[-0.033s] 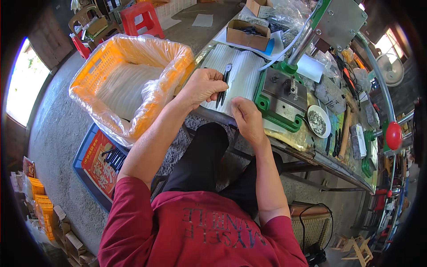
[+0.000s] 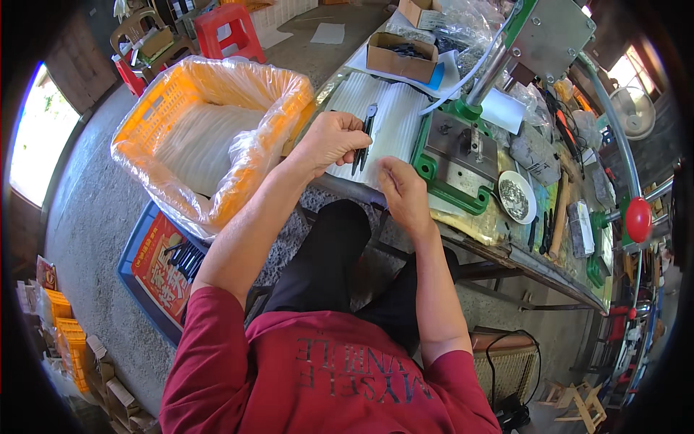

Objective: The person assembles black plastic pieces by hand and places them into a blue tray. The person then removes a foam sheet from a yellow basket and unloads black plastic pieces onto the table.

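Observation:
Between the thumb and fingers of my left hand (image 2: 334,143) is a slim black two-legged tool (image 2: 369,132). It stands nearly upright, its pale rounded end with a rivet pointing away from me and its legs reaching past my fingers toward me. My right hand (image 2: 403,189) is a short way to the right, apart from the tool. Its fingers are curled in with the thumb against them, and whatever they may hold is hidden. Under both hands lie white ribbed foam sheets (image 2: 400,108) on the workbench. A green-based hand press (image 2: 457,179) stands just right of my right hand.
A yellow crate (image 2: 137,129) lined with clear plastic stands to the left, beside a blue tray (image 2: 129,269) with black pieces. The bench holds a cardboard box (image 2: 390,61) of dark parts and a white bowl (image 2: 528,189). The press lever's red knob (image 2: 639,220) juts out at right.
My right hand has shifted very slightly to the right, away from the tool. My left hand keeps its hold.

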Motion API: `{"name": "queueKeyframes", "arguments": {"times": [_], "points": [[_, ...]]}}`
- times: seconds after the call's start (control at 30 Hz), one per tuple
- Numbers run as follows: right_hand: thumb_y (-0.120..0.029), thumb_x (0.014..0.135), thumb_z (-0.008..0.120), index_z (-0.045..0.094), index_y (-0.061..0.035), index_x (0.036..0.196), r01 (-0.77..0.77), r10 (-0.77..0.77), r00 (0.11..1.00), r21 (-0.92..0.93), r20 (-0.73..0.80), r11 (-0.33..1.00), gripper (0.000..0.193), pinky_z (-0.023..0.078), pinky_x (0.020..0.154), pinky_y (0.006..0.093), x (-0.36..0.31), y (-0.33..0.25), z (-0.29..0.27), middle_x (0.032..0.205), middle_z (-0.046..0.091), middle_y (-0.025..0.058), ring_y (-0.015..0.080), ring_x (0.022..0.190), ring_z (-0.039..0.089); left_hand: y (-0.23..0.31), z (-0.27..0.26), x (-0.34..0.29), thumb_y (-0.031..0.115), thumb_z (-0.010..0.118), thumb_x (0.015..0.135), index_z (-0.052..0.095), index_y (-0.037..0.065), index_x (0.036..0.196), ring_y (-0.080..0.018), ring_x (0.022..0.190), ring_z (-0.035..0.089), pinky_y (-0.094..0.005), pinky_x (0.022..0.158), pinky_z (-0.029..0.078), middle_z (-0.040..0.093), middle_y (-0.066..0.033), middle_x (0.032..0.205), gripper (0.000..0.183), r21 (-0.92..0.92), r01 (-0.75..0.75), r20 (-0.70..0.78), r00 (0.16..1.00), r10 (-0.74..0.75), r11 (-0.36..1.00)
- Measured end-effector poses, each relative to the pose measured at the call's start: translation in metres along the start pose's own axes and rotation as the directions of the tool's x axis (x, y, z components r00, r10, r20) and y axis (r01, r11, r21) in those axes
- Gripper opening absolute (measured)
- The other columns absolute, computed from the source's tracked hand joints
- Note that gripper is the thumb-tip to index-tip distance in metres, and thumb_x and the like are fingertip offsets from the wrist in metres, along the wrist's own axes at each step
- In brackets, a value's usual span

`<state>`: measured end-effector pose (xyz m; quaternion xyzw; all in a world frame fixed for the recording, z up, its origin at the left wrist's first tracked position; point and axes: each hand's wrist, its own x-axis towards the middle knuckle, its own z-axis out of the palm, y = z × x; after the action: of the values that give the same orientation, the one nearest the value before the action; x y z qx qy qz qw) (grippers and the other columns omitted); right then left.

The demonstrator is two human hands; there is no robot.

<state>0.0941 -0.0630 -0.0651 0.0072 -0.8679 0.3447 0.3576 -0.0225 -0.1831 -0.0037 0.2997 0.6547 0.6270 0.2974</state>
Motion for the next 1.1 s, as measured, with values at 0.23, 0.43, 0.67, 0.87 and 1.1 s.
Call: {"name": "queueKeyframes", "arguments": {"times": [0.23,0.43,0.67,0.87,1.1], "points": [[-0.021,0.082,0.049,0.055,0.0033,0.084,-0.431,0.434,0.894,0.483,0.113,0.762,0.025,0.040,0.055,0.0233,0.026,-0.026,-0.015,0.063,0.051,0.0051,0.0101,0.060,0.049,0.006,0.015,-0.002,0.011,0.059,0.070,0.051,0.002,0.069,-0.0026,0.041,0.044,-0.0138,0.035,0.033,0.048,0.0015,0.052,0.012,-0.087,-0.010,0.104,0.994,0.019,0.996],[-0.021,0.079,0.055,0.054,0.0034,0.087,-0.468,0.470,0.840,0.799,0.270,0.377,0.025,0.040,0.053,0.0208,0.022,-0.024,-0.010,0.068,0.053,0.0033,0.0086,0.059,0.048,0.003,0.014,-0.003,0.011,0.060,0.070,0.050,0.001,0.069,-0.0021,0.041,0.045,-0.0129,0.035,0.034,0.048,0.0010,0.053,0.014,-0.125,-0.032,0.085,0.995,0.043,0.992],[-0.012,0.075,0.060,0.053,0.0035,0.089,-0.431,0.409,0.871,0.824,0.273,0.367,0.022,0.042,0.053,0.0210,0.025,-0.023,-0.007,0.071,0.054,0.0042,0.0090,0.060,0.050,0.003,0.008,-0.001,0.012,0.062,0.070,0.050,0.000,0.072,-0.0024,0.042,0.046,-0.0129,0.035,0.035,0.049,0.0004,0.055,0.017,-0.128,-0.020,0.081,0.996,0.031,0.992],[-0.011,0.075,0.059,0.053,0.0035,0.089,-0.442,0.428,0.863,0.812,0.269,0.382,0.021,0.042,0.052,0.0208,0.024,-0.019,-0.004,0.070,0.054,0.0042,0.0089,0.059,0.050,0.001,0.007,0.002,0.013,0.064,0.070,0.050,-0.001,0.073,-0.0027,0.042,0.047,-0.0130,0.035,0.036,0.050,-0.0004,0.056,0.020,-0.154,0.011,0.105,0.995,0.005,0.988],[-0.009,0.075,0.059,0.054,0.0026,0.087,-0.424,0.424,0.873,0.803,0.241,0.418,0.018,0.041,0.051,0.0206,0.025,-0.013,0.001,0.068,0.054,0.0038,0.0093,0.057,0.049,-0.002,0.005,0.005,0.013,0.064,0.070,0.050,0.000,0.073,-0.0032,0.043,0.048,-0.0132,0.036,0.038,0.050,-0.0006,0.056,0.019,-0.180,0.029,0.083,0.996,-0.015,0.983]]}}
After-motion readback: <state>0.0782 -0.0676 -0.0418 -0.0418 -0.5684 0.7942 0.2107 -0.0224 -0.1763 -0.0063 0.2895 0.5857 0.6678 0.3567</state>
